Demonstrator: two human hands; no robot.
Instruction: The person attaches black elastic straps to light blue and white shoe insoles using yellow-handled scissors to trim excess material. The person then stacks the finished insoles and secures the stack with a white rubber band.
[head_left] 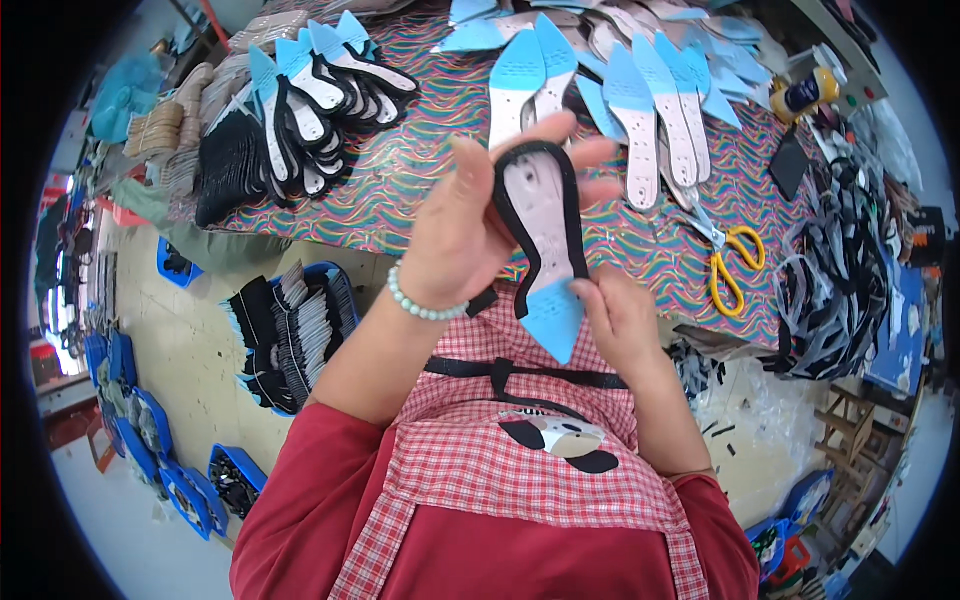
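Observation:
In front of my body is a shoe insole (546, 220), pale pink with a blue pointed toe and a black strip around its heel and sides. Its heel points up and away, its toe toward my apron. My right hand (622, 318) pinches its edge near the blue part, thumb on top. Behind the heel is my left hand (462, 225), fingers spread and thumb raised; the insole lies against its palm side. A loose end of black strip (482, 302) hangs below that hand. Part of the left fingers is hidden by the insole.
On the patterned tablecloth (420, 180) lie black-edged insoles (322, 90) at left and unedged insoles (635, 110) at right. Yellow-handled scissors (735, 262) rest near the right edge, by a heap of black strips (835, 270). A yellow bottle (805, 95) stands behind. Blue baskets (345, 295) sit below left.

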